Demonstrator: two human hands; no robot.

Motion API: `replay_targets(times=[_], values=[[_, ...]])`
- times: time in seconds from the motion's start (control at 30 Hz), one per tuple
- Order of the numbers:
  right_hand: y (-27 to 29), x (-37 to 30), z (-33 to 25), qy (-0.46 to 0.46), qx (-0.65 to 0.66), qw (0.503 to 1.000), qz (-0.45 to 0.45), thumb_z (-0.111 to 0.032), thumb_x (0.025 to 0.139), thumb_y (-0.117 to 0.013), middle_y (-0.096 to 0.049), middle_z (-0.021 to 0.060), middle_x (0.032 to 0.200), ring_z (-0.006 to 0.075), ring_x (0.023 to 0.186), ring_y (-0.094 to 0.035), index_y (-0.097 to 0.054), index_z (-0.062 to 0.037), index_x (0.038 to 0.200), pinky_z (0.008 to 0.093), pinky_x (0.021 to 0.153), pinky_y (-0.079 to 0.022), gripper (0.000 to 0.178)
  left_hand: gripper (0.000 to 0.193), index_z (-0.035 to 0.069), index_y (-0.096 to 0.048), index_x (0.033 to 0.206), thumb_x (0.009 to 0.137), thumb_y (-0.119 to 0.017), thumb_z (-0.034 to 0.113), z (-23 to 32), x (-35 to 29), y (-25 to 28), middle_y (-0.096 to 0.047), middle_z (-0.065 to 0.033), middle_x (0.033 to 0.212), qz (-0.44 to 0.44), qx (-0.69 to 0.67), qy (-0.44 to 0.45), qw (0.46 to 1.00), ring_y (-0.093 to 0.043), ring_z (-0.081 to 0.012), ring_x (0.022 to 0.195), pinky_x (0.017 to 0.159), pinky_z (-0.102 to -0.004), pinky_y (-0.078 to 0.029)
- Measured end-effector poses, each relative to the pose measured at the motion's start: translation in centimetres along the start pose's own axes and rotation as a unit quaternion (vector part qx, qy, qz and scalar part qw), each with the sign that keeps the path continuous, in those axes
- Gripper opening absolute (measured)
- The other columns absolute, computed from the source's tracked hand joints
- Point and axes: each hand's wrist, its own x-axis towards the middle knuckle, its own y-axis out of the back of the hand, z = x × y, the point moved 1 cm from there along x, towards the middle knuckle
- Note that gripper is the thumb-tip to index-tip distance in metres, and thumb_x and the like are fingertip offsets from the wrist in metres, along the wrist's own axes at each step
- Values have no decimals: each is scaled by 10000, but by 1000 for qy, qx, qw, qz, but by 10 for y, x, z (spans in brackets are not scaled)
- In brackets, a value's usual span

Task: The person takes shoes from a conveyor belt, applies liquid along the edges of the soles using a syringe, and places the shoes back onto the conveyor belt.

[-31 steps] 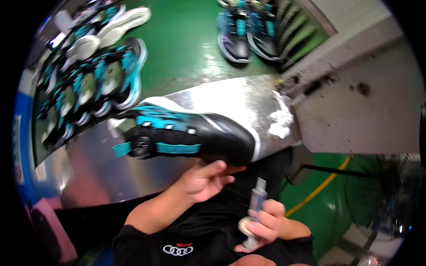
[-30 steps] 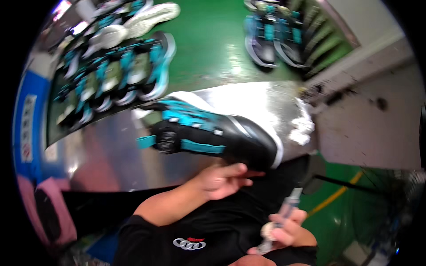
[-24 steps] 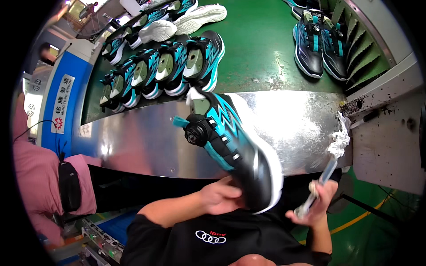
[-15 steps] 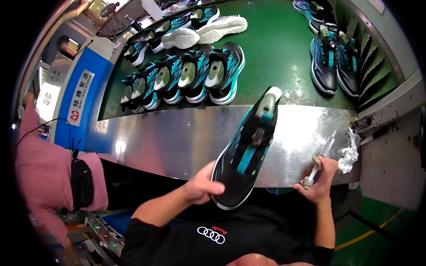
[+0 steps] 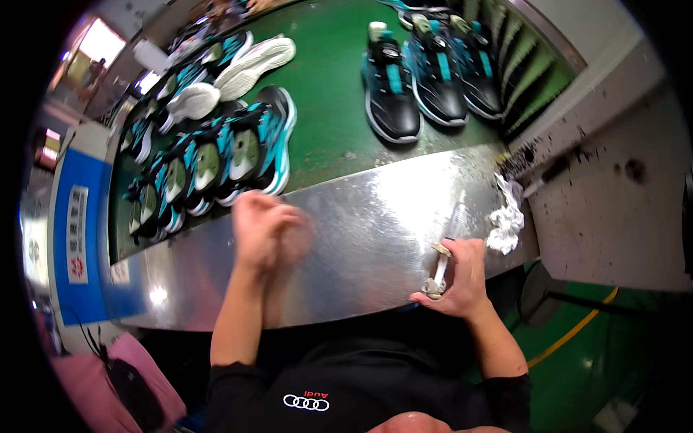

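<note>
Table: green, flat worktop [image 5: 325,123], far side of work zone. Open stretch runs up its middle, btwn L shoe row and R shoe group.

Plate: silver, shiny sheet-metal ledge [image 5: 354,238], adj. to worktop on person's side. Far edge slants up toward R; near edge curves past the torso. Main room for moving = plate area btwn the two hands.

Housing: pale grey, stained machine panel [image 5: 606,195]. Bounds plate at R end; less room there.

L shoe row: black-and-teal shoes w/ olive-green tongues [image 5: 206,166], side by side on worktop. Near end sits close to plate's far edge.

R shoe group: three black, smooth-toed shoes w/ teal straps [image 5: 433,79], on worktop beyond plate, toes toward person. Nearest toe set back from plate edge.

L hand [image 5: 268,231]: raised nr. plate's far edge, just beside near end of L shoe row; contact can't be told. Motion blur; can't tell if fingers are spread or pressed together.

R hand [image 5: 465,278]: over plate, nr. its near edge. Thumb and fingers pinch tool from opp. ends.

Tool: clear, slim syringe w/ off-white end pieces [image 5: 439,268], in R hand, tip pointing away from person.

Wipe: white, crumpled tissue [image 5: 507,220], btwn R hand and housing.
</note>
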Motion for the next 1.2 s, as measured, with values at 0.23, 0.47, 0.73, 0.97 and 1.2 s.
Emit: replay_targets(times=[0.23, 0.47, 0.73, 0.97, 1.2], values=[[-2, 1, 4, 15, 22, 999, 22, -474, 575, -798, -504, 145, 972, 306, 809, -463, -439, -23, 1192, 399, 739, -401, 845, 750, 30, -280, 1373, 765, -714, 99, -13, 64, 50, -422, -115, 1294, 79, 297, -164, 937, -422, -209, 1187, 1012, -326, -335], [-4, -2, 2, 18, 26, 999, 37, -501, 548, -815, -507, 128, 961, 297, 807, -472, -465, -14, 1160, 390, 733, -409, 857, 652, 28, -411, 1324, 737, -691, -15, 23, 76, 41, -541, -72, 1212, 62, 92, -92, 989, -516, -173, 1088, 977, -302, -378], [-2, 0, 2, -3, 59, 998, 9, -528, 561, -799, -515, 141, 1007, 304, 842, -466, -458, -6, 1169, 390, 761, -401, 871, 824, -47, -302, 1372, 699, -714, 192, 47, -80, 62, -449, -168, 1293, -33, 299, -137, 944, -473, -275, 1165, 1000, -369, -354], [11, -21, -4, -111, 171, 977, -64, -529, 557, -800, -492, 146, 1032, 290, 873, -464, -427, -1, 1224, 378, 802, -385, 929, 933, 132, -214, 1391, 603, -707, 44, 25, -100, 53, -351, -127, 1290, -59, -27, 59, 996, -501, -248, 1085, 782, -382, -537], [12, -31, -26, -247, 377, 892, -40, -581, 609, -772, -461, 115, 1182, 202, 1078, -469, -245, 5, 1381, 337, 938, -375, 1103, 362, 22, -554, 962, 900, -522, 377, 19, 47, 66, -558, -32, 761, -73, 257, 194, 944, -543, -119, 627, 537, -229, -436]])
